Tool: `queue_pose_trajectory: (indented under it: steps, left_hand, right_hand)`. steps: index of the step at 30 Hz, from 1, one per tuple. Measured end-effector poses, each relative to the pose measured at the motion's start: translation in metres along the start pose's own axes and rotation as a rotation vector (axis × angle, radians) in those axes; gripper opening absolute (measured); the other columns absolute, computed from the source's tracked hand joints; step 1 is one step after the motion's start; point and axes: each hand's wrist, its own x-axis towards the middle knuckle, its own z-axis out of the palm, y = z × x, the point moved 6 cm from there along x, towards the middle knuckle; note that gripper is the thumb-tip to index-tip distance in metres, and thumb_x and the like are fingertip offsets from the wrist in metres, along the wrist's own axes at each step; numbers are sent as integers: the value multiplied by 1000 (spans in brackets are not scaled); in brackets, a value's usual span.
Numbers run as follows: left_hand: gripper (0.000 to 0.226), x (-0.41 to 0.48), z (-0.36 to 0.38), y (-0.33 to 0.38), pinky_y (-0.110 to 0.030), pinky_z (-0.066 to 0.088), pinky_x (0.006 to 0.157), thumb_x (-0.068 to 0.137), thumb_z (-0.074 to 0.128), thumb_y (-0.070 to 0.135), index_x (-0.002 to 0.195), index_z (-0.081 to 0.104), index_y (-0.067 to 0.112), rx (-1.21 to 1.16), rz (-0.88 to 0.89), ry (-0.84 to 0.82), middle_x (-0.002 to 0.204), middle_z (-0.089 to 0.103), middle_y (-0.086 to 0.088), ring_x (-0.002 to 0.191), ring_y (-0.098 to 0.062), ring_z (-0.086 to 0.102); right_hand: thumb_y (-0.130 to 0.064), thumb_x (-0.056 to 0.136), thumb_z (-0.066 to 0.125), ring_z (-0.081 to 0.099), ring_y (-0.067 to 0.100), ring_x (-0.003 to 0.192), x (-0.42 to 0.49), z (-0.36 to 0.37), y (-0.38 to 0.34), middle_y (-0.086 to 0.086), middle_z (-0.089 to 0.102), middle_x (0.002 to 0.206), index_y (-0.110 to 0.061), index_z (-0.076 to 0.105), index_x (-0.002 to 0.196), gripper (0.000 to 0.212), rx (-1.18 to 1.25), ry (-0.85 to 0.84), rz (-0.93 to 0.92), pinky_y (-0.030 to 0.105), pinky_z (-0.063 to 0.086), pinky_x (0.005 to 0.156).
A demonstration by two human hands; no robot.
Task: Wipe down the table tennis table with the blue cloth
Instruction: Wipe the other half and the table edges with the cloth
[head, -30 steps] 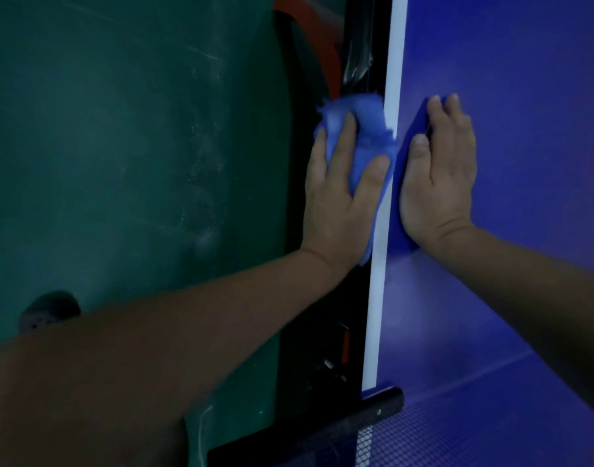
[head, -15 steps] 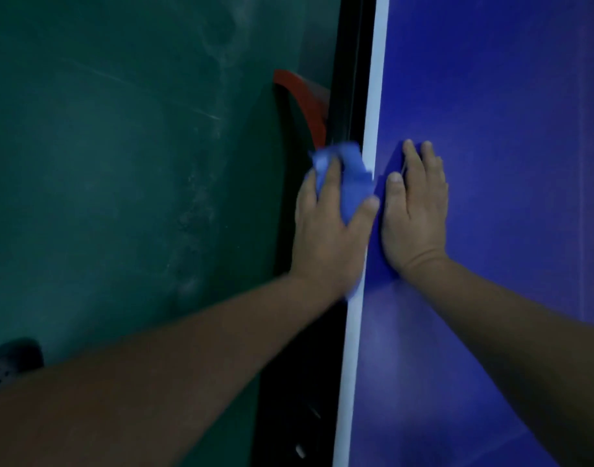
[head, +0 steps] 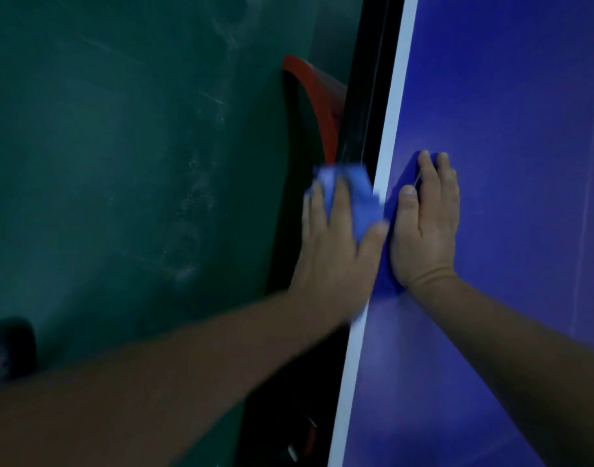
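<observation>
The deep blue table tennis surface (head: 507,96) shades toward violet, with a faint paler line (head: 588,197) down its far right side. A plain white stripe (head: 394,106) borders its left edge, and beside that runs a glossy black side rail (head: 362,96). The crumpled cloth (head: 356,210) under my left fingers (head: 343,210) is a lighter, softer blue than the surface. The floor (head: 103,163) on the left is dark green, streaked with whitish scuffs. A curved red piece (head: 314,92) shows against it, and near left sits a black shoe (head: 6,352) with a dotted pattern.
</observation>
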Motion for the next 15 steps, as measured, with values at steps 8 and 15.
queue_pose_trajectory:
  steps: [8, 15]
  left_hand:
    - [64, -36, -3, -7, -38, 1, 126, 101, 28, 55, 157, 2, 40, -81, 107, -8, 168, -3, 14, 154, -8, -8]
    - [66, -53, 3, -11, -37, 4, 126, 98, 29, 66, 154, -3, 50, -42, 21, -7, 168, -4, 18, 153, -5, -9]
  right_hand:
    - [-39, 102, 26, 5, 17, 155, -2, 0, 1, 1, 13, 168, -23, 26, 158, 59, -2, 6, 3, 44, 5, 126]
    - [-40, 101, 24, 5, 18, 154, -1, 1, 0, 1, 14, 168, -22, 27, 158, 59, 1, 6, 1, 45, 6, 126]
